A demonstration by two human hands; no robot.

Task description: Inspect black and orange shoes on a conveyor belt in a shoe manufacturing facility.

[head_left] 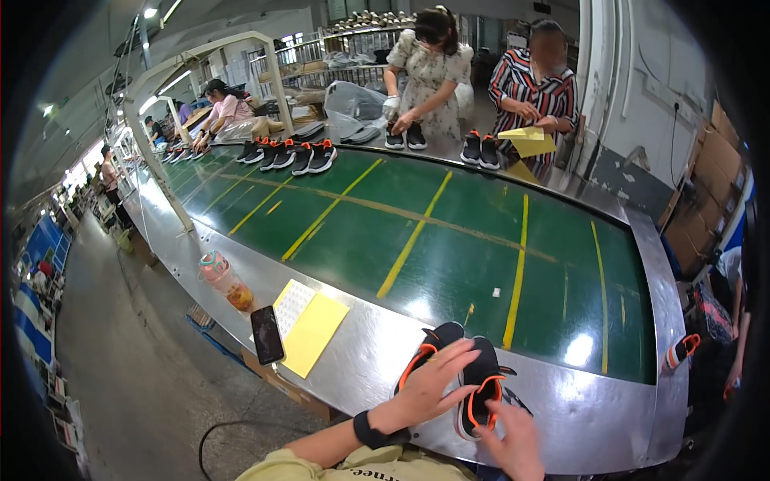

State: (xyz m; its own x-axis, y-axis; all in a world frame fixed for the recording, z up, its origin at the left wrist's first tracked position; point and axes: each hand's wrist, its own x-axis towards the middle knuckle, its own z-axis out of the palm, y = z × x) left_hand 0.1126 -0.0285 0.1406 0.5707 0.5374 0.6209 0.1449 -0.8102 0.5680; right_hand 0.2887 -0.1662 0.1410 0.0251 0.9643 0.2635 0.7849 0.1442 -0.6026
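Note:
A pair of black sports shoes with orange linings and white soles lies on the metal ledge just in front of me. My left hand (pixel 437 386) stretches over the pair with its fingers extended, covering part of the left shoe (pixel 417 357). Its fingertips lie near the right shoe (pixel 481 370). At that shoe's orange collar is my right hand (pixel 515 441), fingers apart and fingertips at the opening; no firm grip shows. A dark band (pixel 370 431) circles my left wrist.
Left of the shoes are a yellow sheet (pixel 318 330), a phone (pixel 267 335) and a pink-capped bottle (pixel 227 280). Beyond runs a green conveyor belt (pixel 401 240). Across it, two people handle shoes (pixel 405 136) and yellow paper (pixel 529 140). Another shoe (pixel 680 351) sits at the right edge.

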